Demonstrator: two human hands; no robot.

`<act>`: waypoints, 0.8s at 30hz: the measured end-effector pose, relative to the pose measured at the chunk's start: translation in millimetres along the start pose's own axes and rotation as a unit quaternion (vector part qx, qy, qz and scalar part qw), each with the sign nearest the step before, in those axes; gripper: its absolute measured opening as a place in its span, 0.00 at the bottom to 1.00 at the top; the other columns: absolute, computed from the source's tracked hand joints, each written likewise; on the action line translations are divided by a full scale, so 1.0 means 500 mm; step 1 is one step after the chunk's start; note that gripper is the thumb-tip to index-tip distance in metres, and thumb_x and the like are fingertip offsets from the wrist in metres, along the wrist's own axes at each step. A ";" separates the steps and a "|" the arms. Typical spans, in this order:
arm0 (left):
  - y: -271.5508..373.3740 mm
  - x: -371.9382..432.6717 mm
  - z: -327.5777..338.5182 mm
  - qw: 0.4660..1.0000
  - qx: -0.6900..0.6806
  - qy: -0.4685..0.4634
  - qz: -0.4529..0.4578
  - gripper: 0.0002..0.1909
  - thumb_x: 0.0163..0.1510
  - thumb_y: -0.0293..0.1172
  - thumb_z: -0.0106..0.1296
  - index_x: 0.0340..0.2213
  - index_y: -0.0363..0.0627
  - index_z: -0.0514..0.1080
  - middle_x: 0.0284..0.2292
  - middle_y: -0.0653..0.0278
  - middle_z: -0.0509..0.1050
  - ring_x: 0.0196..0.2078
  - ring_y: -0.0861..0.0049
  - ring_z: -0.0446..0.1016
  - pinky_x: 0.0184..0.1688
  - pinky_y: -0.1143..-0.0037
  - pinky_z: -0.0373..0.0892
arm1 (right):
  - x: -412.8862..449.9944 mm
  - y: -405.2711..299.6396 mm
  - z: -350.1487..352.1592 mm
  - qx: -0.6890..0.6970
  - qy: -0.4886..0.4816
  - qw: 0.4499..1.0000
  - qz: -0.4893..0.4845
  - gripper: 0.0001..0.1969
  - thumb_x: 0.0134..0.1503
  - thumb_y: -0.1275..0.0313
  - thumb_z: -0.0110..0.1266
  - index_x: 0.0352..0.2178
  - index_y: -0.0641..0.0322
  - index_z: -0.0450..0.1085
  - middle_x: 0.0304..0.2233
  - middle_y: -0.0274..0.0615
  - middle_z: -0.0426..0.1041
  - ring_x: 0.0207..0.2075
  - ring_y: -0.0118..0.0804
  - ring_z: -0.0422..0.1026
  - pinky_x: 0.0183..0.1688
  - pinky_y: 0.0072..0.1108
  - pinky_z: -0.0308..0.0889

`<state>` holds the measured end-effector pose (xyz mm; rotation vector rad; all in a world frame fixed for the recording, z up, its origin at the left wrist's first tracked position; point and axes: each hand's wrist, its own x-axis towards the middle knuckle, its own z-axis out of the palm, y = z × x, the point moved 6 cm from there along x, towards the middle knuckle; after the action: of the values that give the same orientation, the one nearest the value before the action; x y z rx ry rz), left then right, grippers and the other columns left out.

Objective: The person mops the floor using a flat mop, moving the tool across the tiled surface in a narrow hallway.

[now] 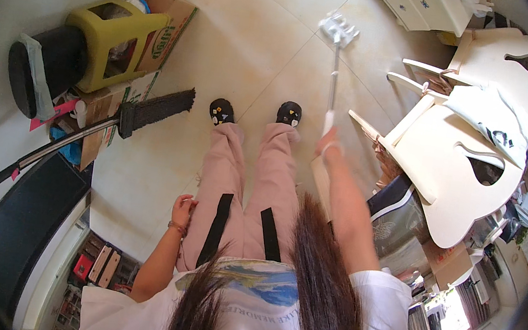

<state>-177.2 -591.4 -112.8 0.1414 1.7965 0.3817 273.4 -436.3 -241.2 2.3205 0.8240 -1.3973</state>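
Note:
My right hand (329,146) is closed around the white grip of a long-handled floor mop (334,74). The mop's thin grey pole stretches away from me. Its small white head (339,28) rests on the tiled floor (259,41) and looks blurred, so its exact make is unclear. Beside my left thigh hangs my left hand (182,212), empty, with fingers loosely bent and a bracelet at the wrist. My feet, in black clogs (221,111) with small charms, stand apart on the tiles. Long hair partly hides my torso and upper right side.
White wooden chairs (458,154) with cut-out backs stand close on the right, a white cloth over one. A drawer cabinet (422,6) is ahead. On the left are a yellow plastic stool (98,41), cardboard boxes (181,31), a black bin (51,64) and a dark-bristled broom (159,110).

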 end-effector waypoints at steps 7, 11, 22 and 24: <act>0.029 0.017 -0.008 1.000 -0.010 -0.021 0.017 0.09 0.46 0.29 0.38 0.31 0.42 0.61 0.23 0.64 0.69 0.24 0.81 0.66 0.25 0.83 0.62 | -0.341 0.019 0.155 0.030 -0.160 0.987 -0.014 0.35 0.36 0.73 0.48 0.46 0.63 0.41 0.35 0.56 0.61 0.36 0.45 0.63 0.31 0.27 0.62; 0.050 0.013 -0.014 0.999 -0.023 -0.023 0.008 0.09 0.46 0.30 0.37 0.31 0.43 0.61 0.23 0.64 0.69 0.24 0.81 0.66 0.25 0.83 0.61 | -0.388 -0.011 0.059 0.135 -0.099 0.985 -0.048 0.27 0.34 0.76 0.45 0.42 0.66 0.52 0.31 0.54 0.64 0.31 0.42 0.66 0.27 0.26 0.62; 0.003 0.037 -0.048 0.997 -0.070 -0.017 0.008 0.09 0.47 0.31 0.37 0.32 0.44 0.61 0.22 0.65 0.69 0.22 0.82 0.66 0.22 0.83 0.61 | -0.247 -0.228 -0.191 0.157 0.027 0.979 -0.127 0.24 0.40 0.70 0.47 0.42 0.62 0.55 0.11 0.36 0.61 0.08 0.24 0.58 0.10 0.16 0.53; 0.000 0.036 -0.050 0.996 -0.084 -0.018 0.008 0.09 0.47 0.31 0.37 0.32 0.44 0.61 0.22 0.65 0.69 0.22 0.82 0.66 0.22 0.83 0.61 | -0.177 -0.272 -0.236 0.229 0.035 0.965 -0.124 0.21 0.43 0.66 0.46 0.40 0.59 0.57 0.08 0.34 0.58 0.08 0.23 0.56 0.09 0.15 0.51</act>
<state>-205.7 -590.6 -124.2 0.0445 1.7212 0.5357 240.5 -294.4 -103.2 2.6948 0.9157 -1.7782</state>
